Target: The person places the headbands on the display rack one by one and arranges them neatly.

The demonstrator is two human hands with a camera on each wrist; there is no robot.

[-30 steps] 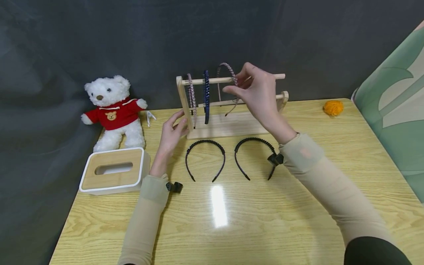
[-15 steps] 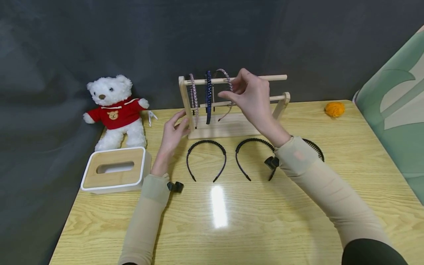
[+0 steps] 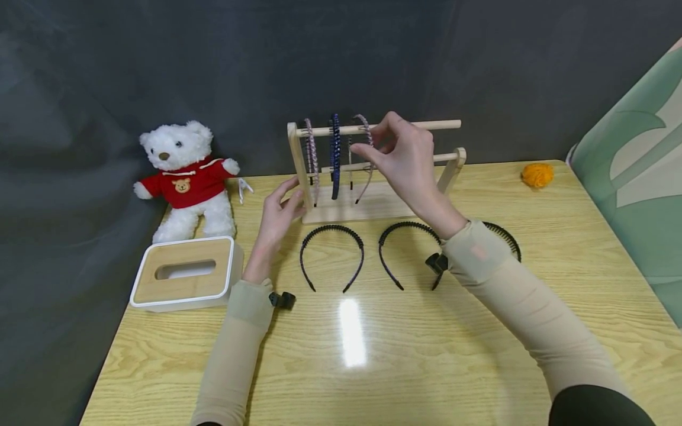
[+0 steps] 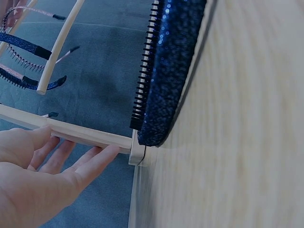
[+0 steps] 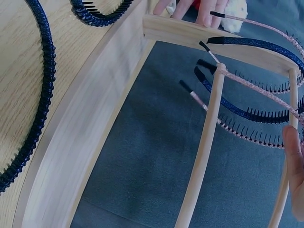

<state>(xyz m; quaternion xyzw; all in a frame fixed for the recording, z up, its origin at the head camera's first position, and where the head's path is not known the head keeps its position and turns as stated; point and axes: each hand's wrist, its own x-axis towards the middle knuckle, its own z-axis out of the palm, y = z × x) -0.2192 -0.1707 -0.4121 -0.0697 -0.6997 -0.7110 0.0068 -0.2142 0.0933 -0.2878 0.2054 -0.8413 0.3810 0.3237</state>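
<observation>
A pale wooden rack (image 3: 386,202) stands at the back of the table. From its upper rod hang a pink headband (image 3: 312,155) by the left post, a dark blue headband (image 3: 335,157) beside it, and another pink headband (image 3: 367,182) further right. My right hand (image 3: 412,157) pinches this last one near the rod; the fingertips partly cover it. My left hand (image 3: 278,214) rests against the rack's left post, fingers fairly straight, as the left wrist view shows near the post (image 4: 90,135). On the table in front lie dark headbands (image 3: 331,227), one partly under my right forearm.
A white teddy bear (image 3: 183,183) in a red top sits at the left. In front of it stands a tissue box (image 3: 186,287) with a wooden lid. An orange ball of yarn (image 3: 537,176) lies at the back right, and a small white object (image 3: 243,189) beside the bear.
My right hand has moved slightly left and down with the pink headband, whose ends now hang lower and straighter over the rod. My left hand has stayed at the post.
</observation>
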